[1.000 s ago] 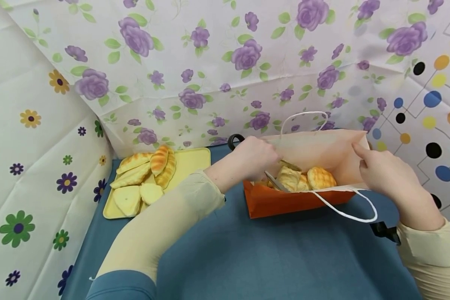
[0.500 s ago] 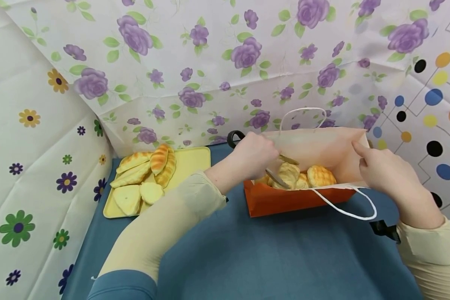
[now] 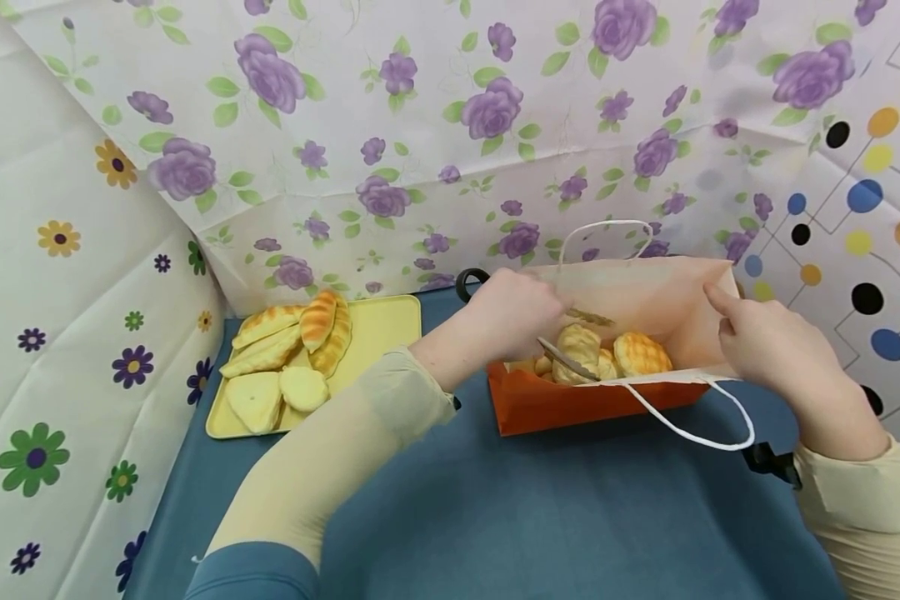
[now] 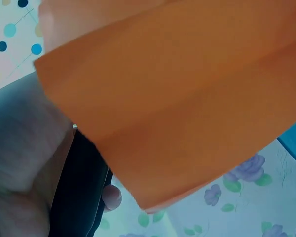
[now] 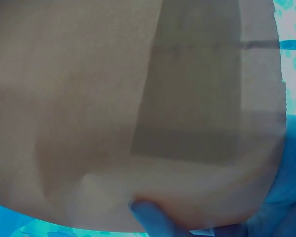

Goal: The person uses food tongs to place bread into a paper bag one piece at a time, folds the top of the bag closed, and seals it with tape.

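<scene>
In the head view, my left hand (image 3: 517,315) grips tongs (image 3: 567,359) from above, over the left end of a paper bag (image 3: 607,407). The black handle loop sticks out behind the hand, and the tips reach into the bag, spread on either side of a pale bread roll (image 3: 579,343). A golden scored bun (image 3: 642,355) lies to its right among other bread. My right hand (image 3: 776,342) holds the bag's right edge, thumb (image 5: 155,219) against the paper in the right wrist view. The bag's orange outside (image 4: 177,98) fills much of the left wrist view, beside the black handle (image 4: 81,182).
A yellow tray (image 3: 390,321) stands at the left with several breads (image 3: 266,354) on its left half. White cord handles (image 3: 720,429) loop from the bag's front and back. Flowered sheeting (image 3: 420,150) walls in the blue-covered table (image 3: 570,508).
The tongs have shifted slightly right and their tips have spread from the roll, which now stands more upright in the bag. My right hand has stayed at the bag's edge.
</scene>
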`<state>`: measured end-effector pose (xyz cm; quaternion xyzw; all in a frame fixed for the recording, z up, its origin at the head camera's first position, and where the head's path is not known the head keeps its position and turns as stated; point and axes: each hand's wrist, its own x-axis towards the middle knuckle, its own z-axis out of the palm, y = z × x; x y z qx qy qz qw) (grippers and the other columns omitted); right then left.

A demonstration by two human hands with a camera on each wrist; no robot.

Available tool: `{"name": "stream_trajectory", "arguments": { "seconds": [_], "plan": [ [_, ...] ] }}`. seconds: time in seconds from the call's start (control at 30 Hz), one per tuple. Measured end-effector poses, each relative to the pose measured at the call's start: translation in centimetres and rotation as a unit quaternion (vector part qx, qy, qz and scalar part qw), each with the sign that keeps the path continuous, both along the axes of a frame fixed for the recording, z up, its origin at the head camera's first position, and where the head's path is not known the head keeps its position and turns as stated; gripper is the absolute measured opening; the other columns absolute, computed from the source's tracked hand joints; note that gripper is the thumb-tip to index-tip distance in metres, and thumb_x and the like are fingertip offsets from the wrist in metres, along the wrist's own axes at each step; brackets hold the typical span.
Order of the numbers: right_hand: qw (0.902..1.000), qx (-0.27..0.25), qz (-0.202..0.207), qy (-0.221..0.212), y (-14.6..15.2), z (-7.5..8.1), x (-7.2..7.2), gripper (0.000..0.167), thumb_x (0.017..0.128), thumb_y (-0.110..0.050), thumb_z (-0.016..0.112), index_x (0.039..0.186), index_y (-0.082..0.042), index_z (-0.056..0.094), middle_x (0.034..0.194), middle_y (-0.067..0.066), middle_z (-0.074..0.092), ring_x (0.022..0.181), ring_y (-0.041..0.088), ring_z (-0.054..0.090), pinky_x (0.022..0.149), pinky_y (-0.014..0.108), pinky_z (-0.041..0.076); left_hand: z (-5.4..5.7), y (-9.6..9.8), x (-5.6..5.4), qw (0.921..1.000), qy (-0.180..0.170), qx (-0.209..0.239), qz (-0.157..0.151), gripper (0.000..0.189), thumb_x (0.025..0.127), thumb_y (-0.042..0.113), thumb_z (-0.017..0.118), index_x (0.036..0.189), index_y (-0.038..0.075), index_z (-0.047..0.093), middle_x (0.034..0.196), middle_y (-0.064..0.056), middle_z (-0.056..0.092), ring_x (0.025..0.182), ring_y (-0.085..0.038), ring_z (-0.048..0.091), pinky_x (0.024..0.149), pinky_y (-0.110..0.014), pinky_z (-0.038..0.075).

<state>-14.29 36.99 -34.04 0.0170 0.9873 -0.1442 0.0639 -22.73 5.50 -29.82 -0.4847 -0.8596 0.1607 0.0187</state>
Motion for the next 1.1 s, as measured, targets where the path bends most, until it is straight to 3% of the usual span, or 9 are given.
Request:
{"name": "stream_trajectory", "arguments": {
  "seconds": [0.17,0.43,0.6,0.7,0.8,0.87,1.03,1.1],
  "plan": [
    [1.0000,0.000,-0.001,0.001,-0.1,-0.1,-0.1,0.063,0.109,-0.013,0.034,0.169,-0.004,0.022,0.061,0.007,0.044,0.050,0.025,0.039,0.050,0.039,0.031,0.5,-0.7,-0.1,0.9995,-0.029,0.003,0.015,0.064,0.093,0.053,0.082,0.147,0.025,0.064,0.129,0.004,0.070,0.109,-0.015,0.067,0.079,-0.038,0.059],
    [1.0000,-0.001,0.000,-0.002,-0.2,-0.1,0.0,0.063,0.109,-0.013,0.033,0.170,-0.004,0.020,0.061,0.007,0.043,0.050,0.025,0.038,0.050,0.039,0.031,0.5,-1.8,-0.1,0.9981,-0.042,0.038,0.026,0.075,0.095,0.061,0.077,0.157,0.025,0.055,0.131,0.001,0.067,0.108,-0.016,0.067,0.078,-0.037,0.059],
    [1.0000,-0.001,-0.003,-0.005,-0.2,0.0,0.0,0.063,0.109,-0.014,0.033,0.170,-0.005,0.019,0.062,0.007,0.043,0.050,0.026,0.039,0.050,0.040,0.032,0.1,-3.0,0.1,0.9923,-0.070,0.093,0.043,0.080,0.096,0.062,0.074,0.162,0.025,0.048,0.153,0.002,0.056,0.111,-0.018,0.068,0.076,-0.036,0.057],
    [0.9999,-0.001,-0.005,-0.011,-0.2,0.0,0.0,0.063,0.109,-0.014,0.033,0.170,-0.005,0.019,0.063,0.008,0.044,0.051,0.026,0.040,0.051,0.040,0.033,-0.2,-3.8,0.5,0.9864,-0.077,0.141,0.036,0.079,0.095,0.062,0.075,0.160,0.026,0.050,0.157,0.005,0.054,0.104,-0.016,0.069,0.069,-0.032,0.055],
    [0.9997,-0.004,-0.009,-0.022,-0.1,0.0,0.1,0.063,0.109,-0.015,0.032,0.170,-0.005,0.016,0.063,0.008,0.045,0.052,0.027,0.041,0.051,0.040,0.034,-0.8,-4.8,1.1,0.9772,-0.065,0.202,0.018,0.079,0.094,0.059,0.078,0.160,0.026,0.051,0.155,0.005,0.057,0.099,-0.015,0.070,0.063,-0.029,0.051],
    [0.9996,-0.005,-0.013,-0.025,0.0,0.1,0.2,0.064,0.109,-0.016,0.031,0.170,-0.005,0.016,0.065,0.009,0.045,0.053,0.028,0.042,0.051,0.040,0.034,-1.2,-5.6,1.7,0.9670,-0.051,0.249,0.008,0.079,0.093,0.059,0.080,0.160,0.025,0.052,0.146,0.004,0.064,0.096,-0.014,0.069,0.061,-0.028,0.049],
    [0.9996,-0.007,-0.014,-0.023,0.2,0.2,0.2,0.063,0.111,-0.018,0.031,0.171,-0.008,0.015,0.068,0.012,0.045,0.055,0.029,0.042,0.052,0.042,0.035,-2.9,-8.2,3.2,0.9292,-0.035,0.368,0.013,0.082,0.090,0.052,0.086,0.160,0.022,0.054,0.108,0.003,0.067,0.081,-0.012,0.059,0.059,-0.029,0.043],
    [0.9996,-0.007,-0.012,-0.024,0.2,0.3,0.2,0.063,0.111,-0.019,0.030,0.171,-0.009,0.015,0.069,0.013,0.045,0.055,0.029,0.042,0.052,0.042,0.034,-3.8,-9.3,3.7,0.9149,-0.028,0.402,0.017,0.083,0.089,0.048,0.089,0.159,0.020,0.055,0.103,0.003,0.066,0.079,-0.012,0.057,0.057,-0.029,0.041]
  ]
}}
